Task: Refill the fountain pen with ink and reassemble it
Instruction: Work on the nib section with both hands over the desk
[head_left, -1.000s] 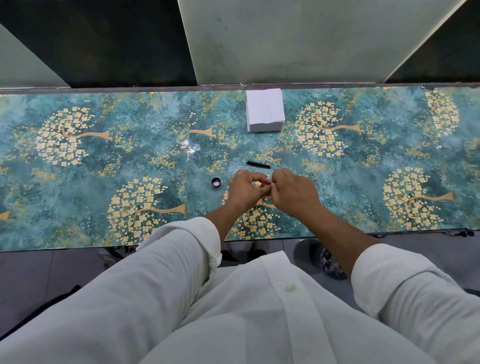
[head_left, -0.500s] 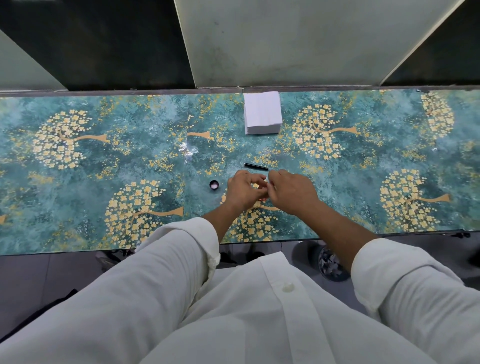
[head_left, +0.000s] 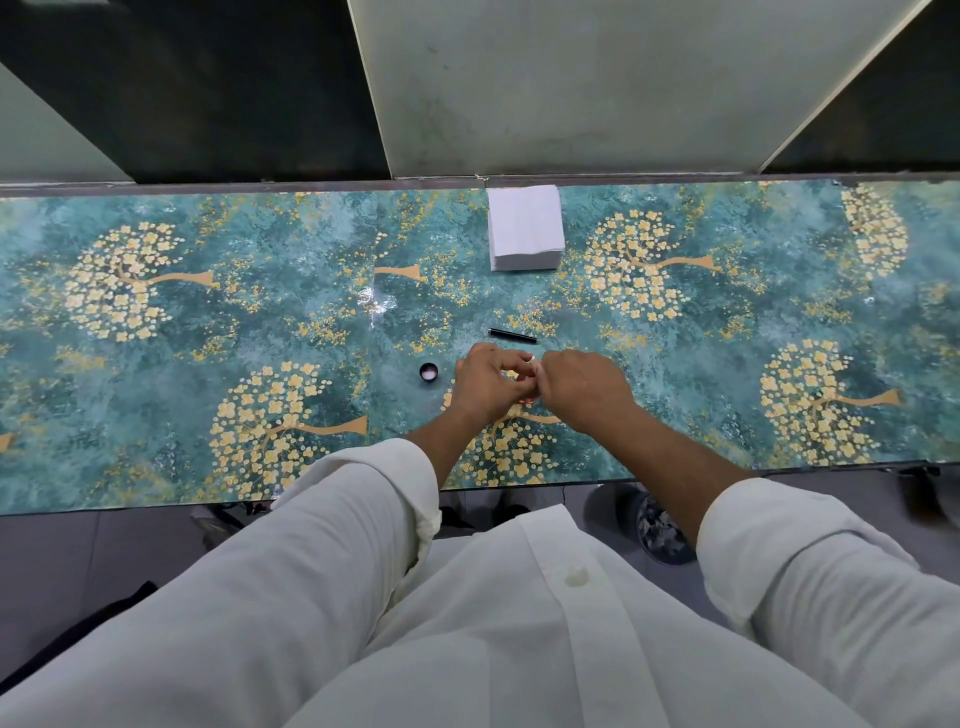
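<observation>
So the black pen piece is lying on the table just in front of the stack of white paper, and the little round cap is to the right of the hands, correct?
Not quite. The head view shows the little round cap to the left of the hands, beside the left hand. The rest holds: the black pen piece lies on the table in front of the stack of white paper.

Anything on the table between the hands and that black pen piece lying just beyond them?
Nothing visible. The black pen piece lies on bare table just beyond the left hand and right hand; the small round cap sits off to the left.
</observation>
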